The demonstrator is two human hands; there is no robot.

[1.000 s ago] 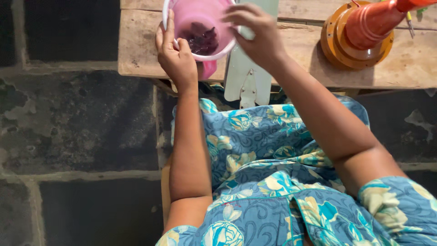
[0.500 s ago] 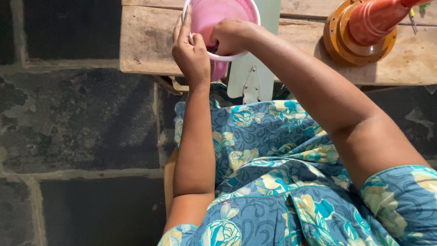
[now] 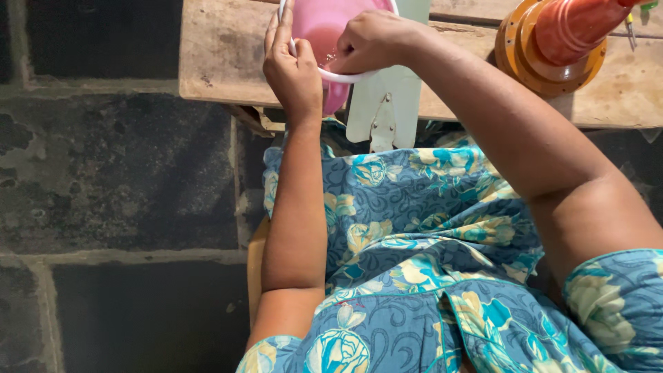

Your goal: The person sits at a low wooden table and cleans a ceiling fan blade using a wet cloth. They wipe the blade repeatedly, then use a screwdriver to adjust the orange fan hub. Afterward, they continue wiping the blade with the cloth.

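Note:
A pink plastic bowl with a white rim (image 3: 319, 27) stands on the wooden table (image 3: 221, 55) at the top of the head view. My left hand (image 3: 293, 69) grips its near-left rim, thumb inside. My right hand (image 3: 369, 41) reaches into the bowl from the right with fingers curled; what they pinch is hidden. A pale green flat blade with a metal bracket (image 3: 380, 103) lies under the bowl and hangs over the table edge.
An orange cone-shaped part on a round orange base (image 3: 552, 48) sits on the table at the top right. Below the table lies my lap in a blue flowered dress (image 3: 414, 228). Dark stone floor with grey seams (image 3: 117, 186) fills the left.
My right hand has gone from above the bowl down into it. The dark pieces seen in the bowl a second ago are now covered by the hand. My left hand stays on the rim.

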